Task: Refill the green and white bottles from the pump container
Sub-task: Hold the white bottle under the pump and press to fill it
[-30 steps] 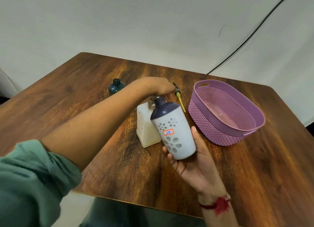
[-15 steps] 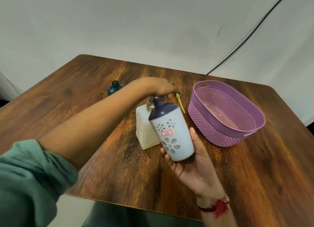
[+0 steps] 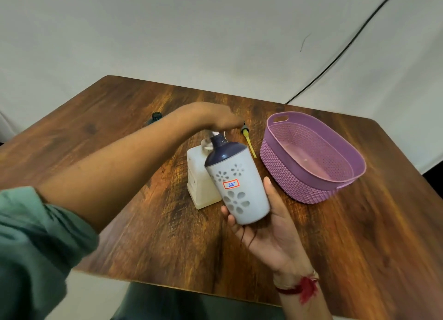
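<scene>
White bottle [image 3: 239, 188] is in my right hand [image 3: 271, 228], held above the table [image 3: 359, 247], fingers and thumb wrapped round its lower half. The red-bordered sticker [image 3: 231, 184] reads "35" in blue handwriting, with a flower pattern around it. The long axis is tilted: base in the palm toward me, dark neck pointing up and away, leaning left, right at the pump container [image 3: 200, 185] top. Left hand [image 3: 215, 118] sits on the pump head, but it's blurred, so I can't tell whether it grips or just presses. I see no readable text on the pump container. Green bottle [image 3: 156, 116] stands behind my left forearm, mostly hidden. A purple basket [image 3: 311, 190] is on the right, and a yellow dip tube [image 3: 248, 140] lies beside it.
</scene>
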